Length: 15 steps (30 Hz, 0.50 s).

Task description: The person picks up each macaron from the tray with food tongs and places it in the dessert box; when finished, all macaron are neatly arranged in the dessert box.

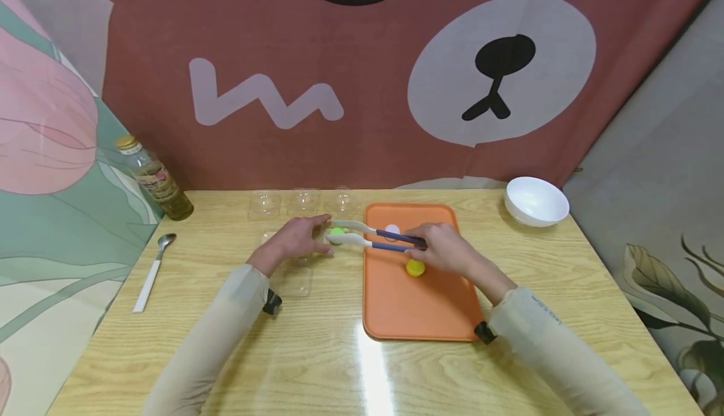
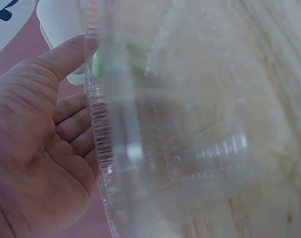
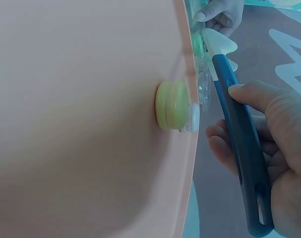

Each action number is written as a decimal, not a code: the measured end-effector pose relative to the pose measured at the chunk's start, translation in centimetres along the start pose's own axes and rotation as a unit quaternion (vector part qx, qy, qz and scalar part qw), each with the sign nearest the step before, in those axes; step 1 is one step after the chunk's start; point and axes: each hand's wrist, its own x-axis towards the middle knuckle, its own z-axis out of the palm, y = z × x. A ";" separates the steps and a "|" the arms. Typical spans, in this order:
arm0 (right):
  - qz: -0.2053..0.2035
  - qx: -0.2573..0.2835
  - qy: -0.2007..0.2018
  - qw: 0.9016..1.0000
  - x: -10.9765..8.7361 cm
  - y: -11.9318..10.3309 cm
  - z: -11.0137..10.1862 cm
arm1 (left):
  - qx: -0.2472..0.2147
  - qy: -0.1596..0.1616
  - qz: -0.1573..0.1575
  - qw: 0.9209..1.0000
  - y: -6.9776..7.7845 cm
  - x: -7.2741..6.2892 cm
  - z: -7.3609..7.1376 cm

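Observation:
My right hand [image 1: 444, 247] grips a pair of tongs [image 3: 239, 134] with dark blue handles and pale, broad tips. Between the tips sits a green macaron [image 1: 337, 232], left of the orange tray [image 1: 418, 315] and over the right side of a clear plastic container [image 1: 295, 285]. The left hand [image 1: 294, 239] reaches over this container, thumb and index finger spread either side of the tong tips. In the left wrist view, its thumb lies at the container's ribbed wall [image 2: 98, 119]. On the tray, a yellow macaron [image 1: 415, 268] and a whitish macaron [image 1: 392, 232] lie near the right hand.
Clear domed lid sections [image 1: 305, 201] lie behind the container, by the wall hanging. A bottle [image 1: 161, 183] with a gold cap stands at the back left, with a white-handled spoon [image 1: 153, 278] in front. A white bowl [image 1: 534, 202] is at the back right.

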 end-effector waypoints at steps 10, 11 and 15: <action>0.023 0.018 -0.004 1.000 -0.5 0.5 -0.8 | -0.002 -0.010 0.006 1.000 0.0 0.1 -0.1; 0.026 0.016 -0.004 1.000 -0.6 0.5 -0.8 | -0.002 -0.010 0.006 1.000 0.0 0.2 -0.1; 0.029 0.012 0.001 1.000 -0.8 0.6 -1.1 | -0.005 -0.009 0.008 1.000 0.0 0.1 -0.1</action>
